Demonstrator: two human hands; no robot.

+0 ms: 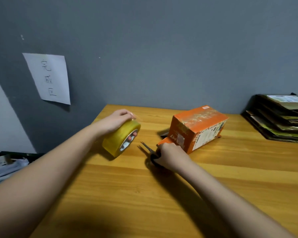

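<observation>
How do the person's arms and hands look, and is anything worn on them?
The left arm and right arm are bare as far as the picture shows; no sleeves are visible. The left hand and right hand wear no gloves. No watch, bracelet or ring is visible on them.

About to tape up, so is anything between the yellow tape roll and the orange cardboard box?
Yes: black-handled metal scissors, held by the right hand, sit between the yellow tape roll and the orange cardboard box.
</observation>
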